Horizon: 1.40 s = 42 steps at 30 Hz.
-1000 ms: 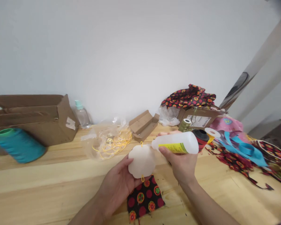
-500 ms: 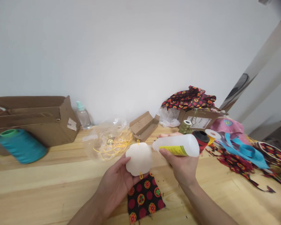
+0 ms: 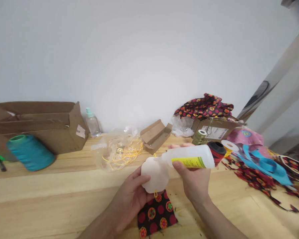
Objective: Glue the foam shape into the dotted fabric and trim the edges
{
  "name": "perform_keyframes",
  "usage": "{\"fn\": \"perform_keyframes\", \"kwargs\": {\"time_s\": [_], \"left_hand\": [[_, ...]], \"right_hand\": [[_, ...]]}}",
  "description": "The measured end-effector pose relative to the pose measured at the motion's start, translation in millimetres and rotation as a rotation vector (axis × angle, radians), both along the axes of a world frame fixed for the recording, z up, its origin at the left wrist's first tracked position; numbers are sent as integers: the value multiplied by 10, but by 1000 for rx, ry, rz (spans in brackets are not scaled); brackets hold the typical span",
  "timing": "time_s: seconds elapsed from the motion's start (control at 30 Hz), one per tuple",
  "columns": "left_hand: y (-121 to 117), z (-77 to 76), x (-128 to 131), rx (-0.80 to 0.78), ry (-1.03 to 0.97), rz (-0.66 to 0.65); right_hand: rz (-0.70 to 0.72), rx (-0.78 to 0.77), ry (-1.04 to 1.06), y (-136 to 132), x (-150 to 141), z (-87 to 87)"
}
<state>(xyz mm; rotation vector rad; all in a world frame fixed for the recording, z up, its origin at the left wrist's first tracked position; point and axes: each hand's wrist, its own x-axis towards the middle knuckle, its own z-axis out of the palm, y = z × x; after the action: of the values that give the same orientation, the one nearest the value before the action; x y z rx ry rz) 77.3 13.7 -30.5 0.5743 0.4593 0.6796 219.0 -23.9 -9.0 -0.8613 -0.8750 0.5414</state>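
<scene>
My left hand (image 3: 132, 196) is closed on a cream scalloped disc (image 3: 155, 176), its thumb lying over the left edge. Small yellow cord loops stick out at the disc's top and bottom. In my right hand (image 3: 195, 186) is a white squeeze bottle (image 3: 189, 154) with a yellow-green label, tipped on its side. The nozzle points left, at the disc's upper edge; whether it touches I cannot tell. Below the disc lies a dark patterned fabric piece (image 3: 156, 215) with red dots and flower motifs, partly covered by my left hand.
At the left stand a cardboard box (image 3: 76, 139), a teal thread cone (image 3: 31, 154) and a pump bottle (image 3: 93, 124). Yellow cord (image 3: 129, 154) in plastic and a small open carton (image 3: 154, 136) lie behind my hands. Thread spools, blue ribbon (image 3: 269, 164) and fabric scraps (image 3: 254, 179) fill the right.
The bottle's nozzle has come over the disc's upper edge. My left hand and the disc sit slightly lower and further right in view, and the whole scene has shifted a little right.
</scene>
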Motion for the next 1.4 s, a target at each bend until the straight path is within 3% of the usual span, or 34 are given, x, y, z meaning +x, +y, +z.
{"fn": "perform_keyframes", "kwargs": {"time_s": [0.33, 0.47, 1.4], "left_hand": [[-48, 8, 29, 0, 65, 10], [-54, 10, 36, 12, 54, 1], [-59, -40, 70, 54, 24, -9]], "right_hand": [[-52, -33, -177, -53, -59, 42], [-57, 15, -156, -58, -62, 33], [-32, -42, -117, -51, -122, -13]]}}
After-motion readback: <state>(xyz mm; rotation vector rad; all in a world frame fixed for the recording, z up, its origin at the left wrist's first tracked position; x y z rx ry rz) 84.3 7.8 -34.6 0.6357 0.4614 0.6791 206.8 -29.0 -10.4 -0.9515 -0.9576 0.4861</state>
